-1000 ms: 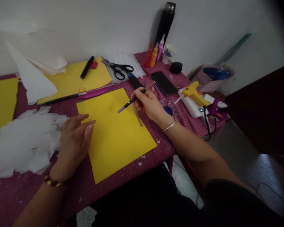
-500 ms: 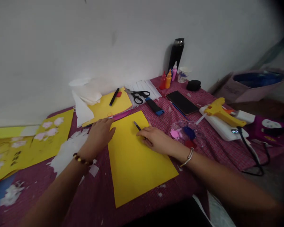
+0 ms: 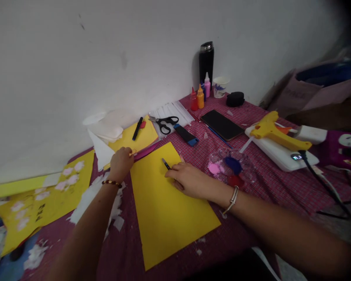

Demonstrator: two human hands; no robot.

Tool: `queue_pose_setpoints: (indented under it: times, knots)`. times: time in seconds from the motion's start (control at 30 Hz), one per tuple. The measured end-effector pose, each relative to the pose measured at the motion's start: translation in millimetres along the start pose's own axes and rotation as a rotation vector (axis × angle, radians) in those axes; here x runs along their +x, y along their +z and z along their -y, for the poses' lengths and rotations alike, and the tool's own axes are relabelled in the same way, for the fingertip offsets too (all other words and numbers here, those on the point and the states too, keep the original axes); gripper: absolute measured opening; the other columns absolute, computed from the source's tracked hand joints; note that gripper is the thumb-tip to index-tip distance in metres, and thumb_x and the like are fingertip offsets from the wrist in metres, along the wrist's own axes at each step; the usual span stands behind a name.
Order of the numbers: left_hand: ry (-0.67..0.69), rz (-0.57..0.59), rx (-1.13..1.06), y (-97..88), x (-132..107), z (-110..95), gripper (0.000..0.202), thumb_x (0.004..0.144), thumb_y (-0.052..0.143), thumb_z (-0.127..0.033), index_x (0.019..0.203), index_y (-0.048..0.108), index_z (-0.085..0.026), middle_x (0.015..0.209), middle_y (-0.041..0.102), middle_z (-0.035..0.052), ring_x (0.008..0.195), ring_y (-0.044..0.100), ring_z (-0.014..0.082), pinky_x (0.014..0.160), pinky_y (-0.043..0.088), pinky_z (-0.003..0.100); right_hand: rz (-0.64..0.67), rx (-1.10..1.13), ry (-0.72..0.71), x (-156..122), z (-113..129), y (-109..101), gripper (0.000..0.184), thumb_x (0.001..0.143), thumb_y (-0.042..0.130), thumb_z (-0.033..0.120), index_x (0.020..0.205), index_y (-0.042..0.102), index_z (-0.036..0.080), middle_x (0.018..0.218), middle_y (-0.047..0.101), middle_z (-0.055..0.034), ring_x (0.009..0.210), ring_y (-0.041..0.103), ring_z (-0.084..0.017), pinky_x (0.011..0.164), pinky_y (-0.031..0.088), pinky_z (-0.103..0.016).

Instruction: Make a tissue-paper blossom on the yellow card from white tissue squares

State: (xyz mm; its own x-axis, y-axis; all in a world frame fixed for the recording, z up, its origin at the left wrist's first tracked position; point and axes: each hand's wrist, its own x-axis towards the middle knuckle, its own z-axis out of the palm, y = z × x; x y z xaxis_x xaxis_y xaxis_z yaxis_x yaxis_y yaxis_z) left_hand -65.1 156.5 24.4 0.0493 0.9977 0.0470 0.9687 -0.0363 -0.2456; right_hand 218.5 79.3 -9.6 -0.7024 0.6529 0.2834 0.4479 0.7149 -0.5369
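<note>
A plain sheet of yellow paper (image 3: 166, 218) lies in front of me on the table. My right hand (image 3: 190, 179) rests on its upper right part, fingers closed round a slim dark tool with a grey tip (image 3: 165, 164), perhaps a pen or craft knife. Just beyond the sheet's upper left corner is my left hand (image 3: 121, 162), its fingers bent together at the near end of a pink strip (image 3: 146, 152). Whatever it pinches is too small to make out. Behind it are stacked yellow papers (image 3: 125, 138) with a black pen (image 3: 137, 128) on top.
Scissors (image 3: 165, 124), a black-and-blue cutter (image 3: 186, 135) and a phone (image 3: 222, 125) lie farther back. Paint bottles (image 3: 200, 96) stand before a black flask (image 3: 206, 64). A paint palette (image 3: 248, 164) and yellow glue gun (image 3: 280, 134) are right; decorated yellow paper (image 3: 58, 199) is left.
My left hand has moved off the yellow sheet to the pink strip, and its fingers have closed. The right hand still holds the dark tool on the sheet. The view has shifted slightly.
</note>
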Motion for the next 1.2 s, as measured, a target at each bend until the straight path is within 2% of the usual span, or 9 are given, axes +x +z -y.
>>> queue_pose_setpoints:
  times: [0.07,0.2,0.37,0.47,0.57,0.73,0.93,1.2]
  knots:
    - [0.034,-0.019,0.035,1.7,4.1,8.1,0.034,0.090,0.042,-0.034,0.111,0.060,-0.014,0.109,0.063,0.0149,0.103,0.060,0.0292,0.083,0.046,0.037,-0.001,-0.001,0.006,0.5,-1.0,1.1,0.023,0.085,0.053,0.011,0.105,0.065,0.015,0.095,0.065,-0.0107,0.086,0.057,-0.021,0.079,0.038,-0.032]
    - [0.131,0.016,0.067,11.6,17.7,19.8,0.042,0.091,0.045,-0.043,0.122,0.054,-0.015,0.119,0.062,0.0136,0.112,0.057,0.0273,0.090,0.045,0.034,0.007,-0.010,0.011,1.1,-2.0,1.0,0.024,0.085,0.053,0.011,0.107,0.064,0.015,0.097,0.064,-0.0106,0.088,0.057,-0.021,0.082,0.038,-0.032]
    - [0.160,0.047,0.152,17.1,23.8,16.5,0.040,0.094,0.037,-0.029,0.130,0.046,-0.015,0.104,0.066,0.0141,0.092,0.066,0.0265,0.075,0.048,0.034,0.012,-0.006,0.003,0.9,-2.9,0.0,0.022,0.084,0.057,0.012,0.105,0.064,0.015,0.095,0.064,-0.0101,0.087,0.057,-0.020,0.080,0.037,-0.032]
    - [0.145,0.056,0.184,12.4,23.1,16.2,0.035,0.092,0.037,-0.023,0.122,0.051,-0.014,0.099,0.067,0.0141,0.090,0.067,0.0270,0.070,0.047,0.034,0.015,-0.011,-0.001,0.5,-2.8,-0.3,0.022,0.084,0.057,0.012,0.104,0.065,0.015,0.095,0.064,-0.0102,0.088,0.057,-0.020,0.080,0.037,-0.032]
    - [0.151,0.077,0.204,6.7,24.7,18.8,0.027,0.092,0.039,-0.026,0.108,0.057,-0.017,0.102,0.067,0.0126,0.095,0.066,0.0266,0.072,0.047,0.032,0.022,-0.011,0.008,0.3,-2.4,-0.4,0.023,0.084,0.055,0.012,0.104,0.065,0.015,0.096,0.065,-0.0102,0.088,0.057,-0.021,0.081,0.038,-0.033]
    - [0.183,0.140,0.230,4.9,31.5,16.2,0.023,0.091,0.042,-0.028,0.096,0.061,-0.016,0.099,0.068,0.0130,0.094,0.066,0.0264,0.074,0.047,0.032,0.021,0.000,0.011,0.8,-2.3,0.1,0.023,0.085,0.055,0.012,0.105,0.065,0.015,0.097,0.065,-0.0111,0.090,0.057,-0.021,0.083,0.038,-0.034]
    - [0.144,0.124,0.241,11.7,37.0,9.0,0.023,0.085,0.044,-0.020,0.097,0.062,-0.012,0.095,0.069,0.0172,0.093,0.066,0.0299,0.075,0.046,0.035,0.023,-0.015,0.021,0.9,-1.7,-0.3,0.022,0.084,0.056,0.014,0.104,0.065,0.014,0.099,0.066,-0.0120,0.092,0.058,-0.023,0.084,0.038,-0.036]
    - [-0.002,0.070,0.201,-2.2,46.9,30.2,0.031,0.083,0.042,-0.028,0.093,0.066,-0.011,0.088,0.071,0.0196,0.085,0.067,0.0319,0.065,0.045,0.035,0.036,-0.036,0.020,-0.2,-2.8,1.2,0.023,0.084,0.058,0.016,0.106,0.064,0.015,0.100,0.065,-0.0123,0.094,0.059,-0.023,0.083,0.040,-0.036]
